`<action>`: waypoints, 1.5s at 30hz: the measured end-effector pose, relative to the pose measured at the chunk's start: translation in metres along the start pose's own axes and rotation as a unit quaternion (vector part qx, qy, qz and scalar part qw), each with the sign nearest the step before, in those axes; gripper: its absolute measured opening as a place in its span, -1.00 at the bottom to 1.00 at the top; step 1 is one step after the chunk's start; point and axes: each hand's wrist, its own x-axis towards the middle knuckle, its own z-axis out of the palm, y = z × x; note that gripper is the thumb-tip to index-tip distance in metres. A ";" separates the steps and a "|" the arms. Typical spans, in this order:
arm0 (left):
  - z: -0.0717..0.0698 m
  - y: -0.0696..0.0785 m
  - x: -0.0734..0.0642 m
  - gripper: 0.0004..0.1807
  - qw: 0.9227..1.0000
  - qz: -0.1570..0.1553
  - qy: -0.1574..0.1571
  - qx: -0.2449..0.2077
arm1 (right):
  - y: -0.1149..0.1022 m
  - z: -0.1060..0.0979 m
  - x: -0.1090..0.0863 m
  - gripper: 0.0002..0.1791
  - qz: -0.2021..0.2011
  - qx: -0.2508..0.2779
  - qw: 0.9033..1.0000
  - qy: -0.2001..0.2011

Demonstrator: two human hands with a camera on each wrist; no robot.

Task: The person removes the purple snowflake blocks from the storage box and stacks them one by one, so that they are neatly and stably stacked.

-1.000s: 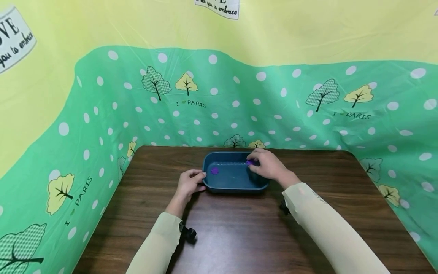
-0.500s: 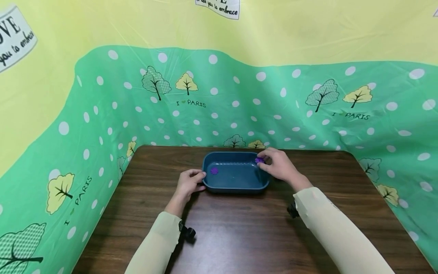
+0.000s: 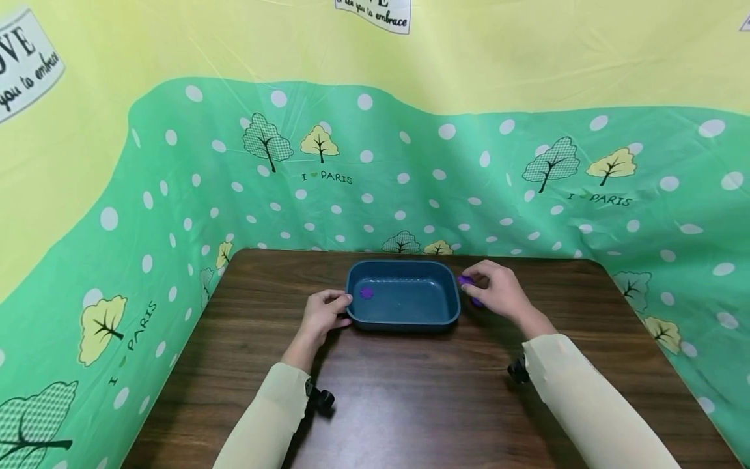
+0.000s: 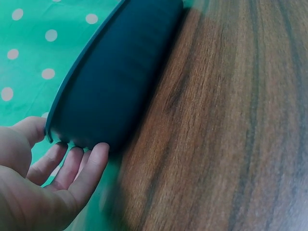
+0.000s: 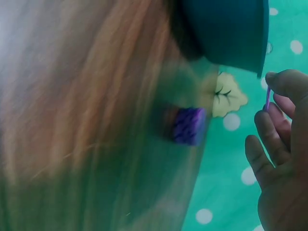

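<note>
A dark blue plastic box (image 3: 410, 301), rectangular with rounded corners, sits on the table. A small purple disc with a notched edge (image 3: 366, 293) lies in its left part. At the box's left end my left hand (image 3: 321, 318) grips the wall, the thumb over the rim and the fingers against the outside. My right hand (image 3: 498, 294), just beyond the right end, pinches another thin purple disc (image 5: 268, 97) between thumb and fingertips, above the table. Below it stands a short purple stack (image 5: 188, 126), which looks like several such discs; the hand partly hides it in the head view.
The brown wood-grain table (image 3: 398, 404) reaches to a green and yellow printed cloth (image 3: 351, 215) hanging behind and at the sides. Black wrist cameras sit at both sleeves.
My right hand has carried the purple disc rightward from inside the box, over its right rim, to above the table near the stack. My left hand and the box have stayed put.
</note>
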 end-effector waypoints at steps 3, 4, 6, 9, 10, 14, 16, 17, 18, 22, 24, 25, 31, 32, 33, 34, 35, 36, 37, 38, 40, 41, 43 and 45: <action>0.000 0.000 -0.001 -0.62 1.000 0.001 0.001 -0.001 | 0.009 0.000 -0.006 -0.80 -0.003 -0.009 1.000 0.009; 0.000 0.000 -0.001 -0.62 1.000 0.001 0.002 -0.001 | 0.012 0.000 -0.007 -0.81 -0.006 -0.014 1.000 0.013; 0.000 0.000 -0.002 -0.61 1.000 0.001 0.002 -0.002 | 0.017 0.000 -0.011 -0.81 -0.007 -0.020 1.000 0.017; 0.000 0.000 -0.002 -0.60 1.000 0.000 0.000 -0.002 | 0.024 -0.001 -0.017 -0.81 0.001 -0.024 1.000 0.015; 0.000 0.000 -0.002 -0.59 1.000 -0.001 0.000 -0.002 | 0.026 -0.001 -0.018 -0.81 0.006 -0.024 1.000 0.013; 0.000 0.001 -0.001 -0.58 1.000 -0.003 -0.002 -0.002 | 0.034 -0.001 -0.023 -0.80 0.028 -0.024 0.999 -0.001; 0.000 0.001 -0.002 -0.57 1.000 -0.003 -0.003 -0.002 | 0.037 0.000 -0.025 -0.80 0.037 -0.024 0.999 -0.010; 0.000 0.001 -0.002 -0.57 1.000 -0.004 -0.004 -0.002 | 0.038 0.000 -0.026 -0.79 0.040 -0.024 0.999 -0.013; 0.000 0.001 -0.002 -0.58 1.000 -0.004 -0.005 -0.002 | 0.039 0.001 -0.027 -0.79 0.043 -0.024 0.999 -0.016; 0.000 0.001 -0.002 -0.58 1.000 -0.004 -0.005 -0.001 | 0.043 0.003 -0.030 -0.79 0.044 -0.025 0.998 -0.022; 0.000 0.001 -0.002 -0.58 1.000 -0.005 -0.004 -0.002 | 0.044 0.005 -0.031 -0.79 0.043 -0.024 0.999 -0.023; 0.000 0.002 -0.001 -0.58 1.000 -0.005 -0.003 -0.002 | 0.045 0.005 -0.031 -0.80 0.042 -0.024 0.999 -0.024; 0.000 0.002 -0.001 -0.57 1.000 -0.005 -0.001 -0.003 | 0.047 0.008 -0.031 -0.80 0.038 -0.027 0.999 -0.024; 0.000 0.002 -0.001 -0.56 1.000 -0.005 -0.001 -0.002 | 0.048 0.009 -0.031 -0.79 0.037 -0.028 0.999 -0.025; 0.000 0.002 -0.001 -0.57 1.000 -0.006 -0.001 -0.002 | 0.048 0.009 -0.031 -0.79 0.037 -0.028 0.999 -0.026; 0.000 0.002 -0.001 -0.56 1.000 -0.005 -0.001 -0.002 | 0.048 0.009 -0.031 -0.79 0.037 -0.030 0.999 -0.027; 0.000 0.002 -0.001 -0.56 1.000 -0.005 -0.001 -0.002 | 0.048 0.009 -0.031 -0.79 0.036 -0.031 0.999 -0.027; 0.000 0.002 -0.002 -0.57 1.000 -0.005 -0.001 -0.002 | 0.048 0.009 -0.031 -0.79 0.037 -0.031 0.998 -0.027; 0.000 0.002 -0.002 -0.57 1.000 -0.005 -0.001 -0.002 | 0.048 0.009 -0.031 -0.79 0.037 -0.032 0.998 -0.027; 0.000 0.002 -0.001 -0.57 1.000 -0.004 -0.001 -0.002 | 0.048 0.010 -0.031 -0.79 0.037 -0.033 0.998 -0.026; 0.000 0.001 -0.001 -0.58 1.000 -0.003 0.000 -0.003 | 0.048 0.010 -0.031 -0.78 0.037 -0.032 0.998 -0.026; 0.000 0.000 0.000 -0.58 1.000 -0.003 0.000 -0.003 | 0.048 0.010 -0.031 -0.78 0.037 -0.031 0.998 -0.026; 0.000 0.000 0.000 -0.59 1.000 -0.001 0.001 -0.002 | 0.048 0.011 -0.031 -0.78 0.037 -0.031 0.998 -0.026; 0.000 0.000 0.000 -0.58 1.000 0.000 0.001 -0.001 | 0.048 0.011 -0.031 -0.78 0.037 -0.030 0.999 -0.025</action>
